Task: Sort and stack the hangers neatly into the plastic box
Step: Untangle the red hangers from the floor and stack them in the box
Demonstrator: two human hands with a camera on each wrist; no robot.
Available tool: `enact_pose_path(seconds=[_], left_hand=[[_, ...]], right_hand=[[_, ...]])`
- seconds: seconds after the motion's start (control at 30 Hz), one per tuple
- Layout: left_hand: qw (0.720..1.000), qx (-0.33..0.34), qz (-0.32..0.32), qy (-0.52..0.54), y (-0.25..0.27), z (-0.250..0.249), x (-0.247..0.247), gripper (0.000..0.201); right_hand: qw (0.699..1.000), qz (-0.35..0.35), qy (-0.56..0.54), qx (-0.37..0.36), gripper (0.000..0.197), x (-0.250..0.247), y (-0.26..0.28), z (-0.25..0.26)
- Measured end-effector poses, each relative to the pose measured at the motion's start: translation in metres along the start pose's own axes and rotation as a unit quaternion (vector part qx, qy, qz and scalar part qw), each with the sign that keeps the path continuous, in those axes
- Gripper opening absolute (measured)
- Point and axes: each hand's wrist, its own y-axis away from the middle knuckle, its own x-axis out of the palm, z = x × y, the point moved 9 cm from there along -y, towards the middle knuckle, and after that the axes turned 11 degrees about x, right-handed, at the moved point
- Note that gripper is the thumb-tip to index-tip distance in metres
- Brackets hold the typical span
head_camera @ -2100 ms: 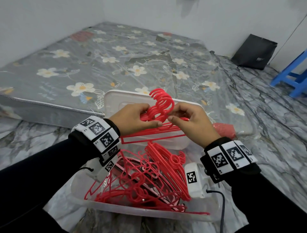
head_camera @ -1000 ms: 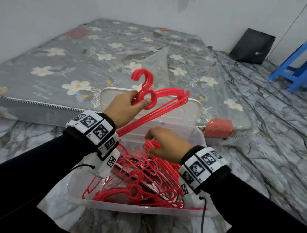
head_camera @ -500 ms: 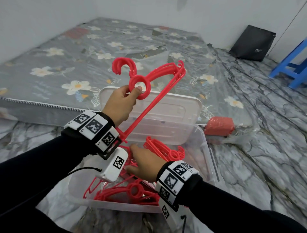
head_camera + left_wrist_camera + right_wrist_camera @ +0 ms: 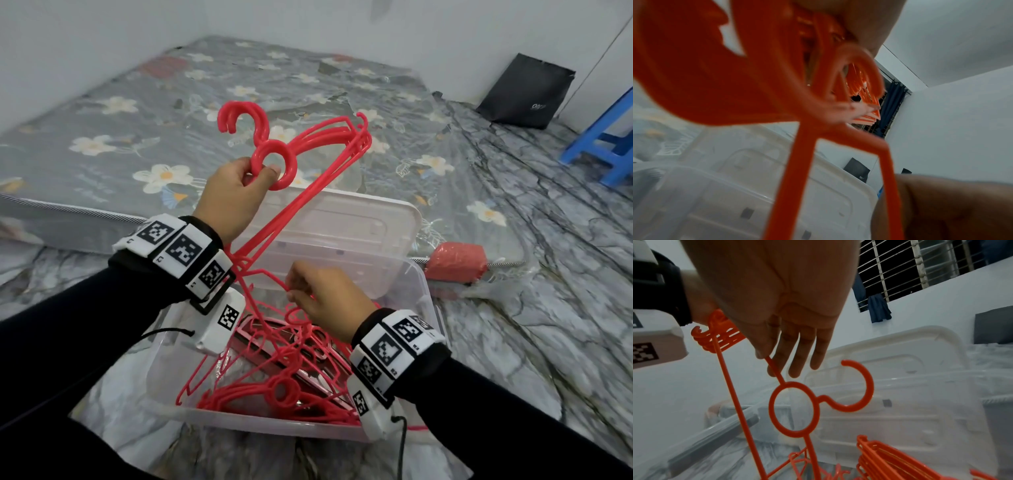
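While the left hand (image 4: pixel 236 192) grips a bundle (image 4: pixel 318 150) by its rings above the box (image 4: pixel 424 301), the right hand (image 4: pixel 329 301) pinches one hanger (image 4: pixel 791 407) by its thin arm. Light, springy plastic; hooks look snag-prone, so the ring seems the surest hold.

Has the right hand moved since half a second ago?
Yes. The right hand has risen from low in the plastic box toward its far wall, pinching a single hanger.
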Motion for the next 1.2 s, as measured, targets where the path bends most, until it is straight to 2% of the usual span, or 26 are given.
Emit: enact_pose_path(seconds=[0.13, 0.27, 0.33, 0.43, 0.7, 0.87, 1.03, 1.2], left_hand=[[1.0, -0.003, 0.014, 0.023, -0.001, -0.001, 0.0, 0.021], [0.989, -0.013, -0.005, 0.146, -0.002, -0.008, 0.001, 0.022], [0.985, -0.008, -0.021, 0.172, -0.003, -0.011, -0.001, 0.025], [0.988, 0.013, -0.016, 0.152, -0.002, -0.013, 0.001, 0.027], [0.996, 0.061, 0.053, -0.027, 0.002, -0.006, 0.012, 0.023], [0.993, 0.075, 0.081, -0.031, 0.006, -0.002, 0.021, 0.019], [0.995, 0.067, 0.071, 0.0, 0.011, 0.001, 0.033, 0.032], [0.995, 0.07, 0.076, -0.001, 0.013, -0.003, 0.039, 0.034]], right_hand=[[1.0, 0.0, -0.018, -0.008, 0.009, 0.002, 0.003, 0.005], [0.999, -0.033, -0.031, -0.015, 0.007, -0.01, 0.001, 0.007], [0.999, -0.041, -0.023, -0.014, 0.008, -0.015, -0.001, 0.006], [0.998, -0.044, 0.031, -0.02, 0.01, -0.021, -0.001, 0.006], [0.98, -0.075, 0.172, -0.068, 0.015, -0.046, 0.004, 0.01], [0.976, -0.064, 0.204, -0.049, 0.019, -0.047, 0.004, 0.001], [0.968, -0.052, 0.232, -0.083, 0.023, -0.026, 0.006, 0.018], [0.963, -0.081, 0.237, -0.1, 0.023, -0.028, 0.01, 0.03]])
